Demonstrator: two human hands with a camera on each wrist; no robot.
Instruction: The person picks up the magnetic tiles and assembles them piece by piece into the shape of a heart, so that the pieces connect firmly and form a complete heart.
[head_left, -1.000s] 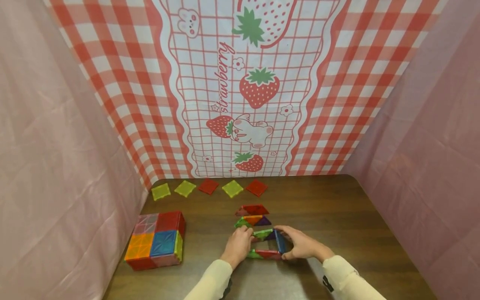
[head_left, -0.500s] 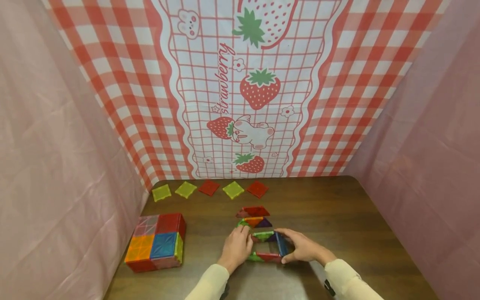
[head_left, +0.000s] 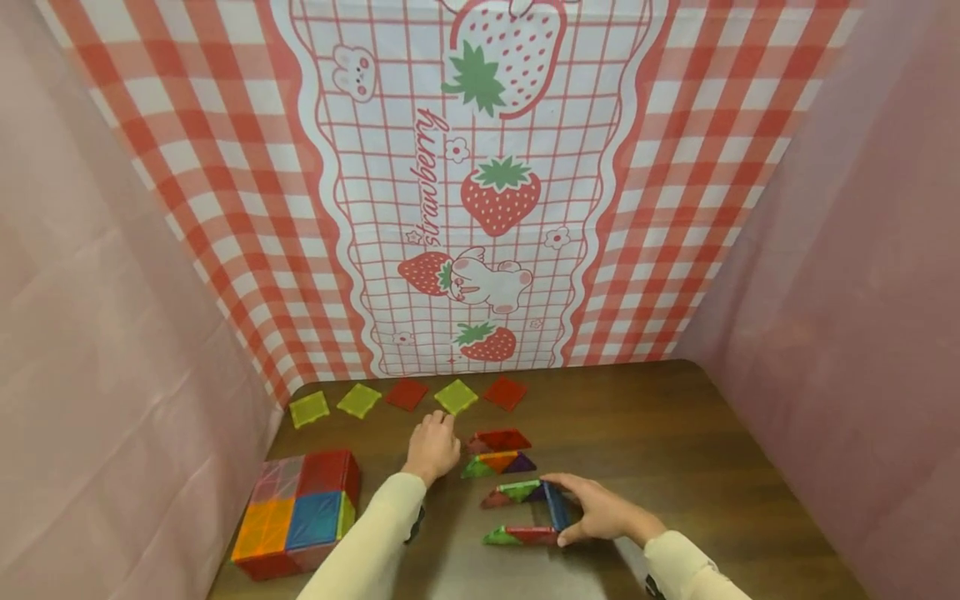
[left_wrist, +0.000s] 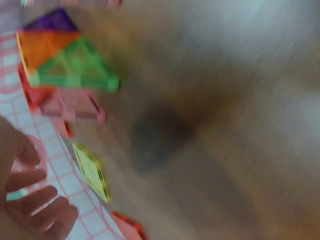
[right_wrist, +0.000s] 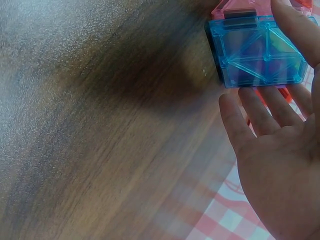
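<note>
My right hand [head_left: 600, 510] spans an upright blue magnetic tile [head_left: 556, 506], thumb at its near end and fingers at its far end. That tile [right_wrist: 262, 52] shows between thumb and fingers in the right wrist view. Two standing strips of triangular tiles run left from it: a green-and-red one [head_left: 521, 536] nearer and a green, purple and pinkish one [head_left: 517, 492] behind. My left hand [head_left: 432, 448], holding nothing, hovers just short of a flat yellow-green tile [head_left: 456, 397]. In the left wrist view its fingers [left_wrist: 42, 212] are loosely bent.
Behind the joined strips stand an orange, green and purple strip [head_left: 498, 463] and a red one [head_left: 498, 441]. Flat red tiles [head_left: 407, 394] and yellow-green tiles [head_left: 359, 401] line the table's back. A multicoloured tile block [head_left: 296, 517] sits left. Checked cloth [head_left: 637, 275] hangs behind.
My left hand has left the strips' left ends and moved back and left toward the row of flat tiles. My right hand stays at the blue tile. The head view has shifted slightly.
</note>
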